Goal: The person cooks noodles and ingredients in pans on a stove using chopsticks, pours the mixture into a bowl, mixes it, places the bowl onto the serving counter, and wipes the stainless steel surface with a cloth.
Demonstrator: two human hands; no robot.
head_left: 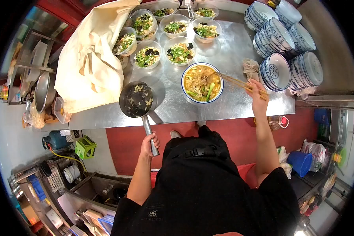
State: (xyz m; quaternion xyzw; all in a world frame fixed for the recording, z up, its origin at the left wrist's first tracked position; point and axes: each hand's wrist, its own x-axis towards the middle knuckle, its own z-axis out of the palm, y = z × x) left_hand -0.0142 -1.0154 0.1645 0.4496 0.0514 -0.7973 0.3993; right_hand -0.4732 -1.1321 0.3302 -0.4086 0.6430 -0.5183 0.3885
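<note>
My left hand (pixel 150 144) is closed around the metal handle of a small dark frying pan (pixel 130 107), which is held at the table's front edge with bits of food stuck inside. In my right hand (pixel 258 94) is a pair of chopsticks (pixel 238 82), their tips reaching into the right side of a blue-rimmed bowl (pixel 183 87). The bowl stands on the steel table and holds noodle soup (pixel 200 80) with green vegetable pieces. Behind it are several clear plastic bowls (pixel 179 51) of food topped with chopped greens and black pieces.
Stacked blue-and-white bowls (pixel 277 35) stand at the table's right, beside a crumpled cloth (pixel 250 69). A cream cloth (pixel 91 63) covers the left part of the steel table (pixel 232 106). On the floor are a green stool (pixel 85 147), a blue bucket (pixel 301 163) and an oil jug (pixel 278 122).
</note>
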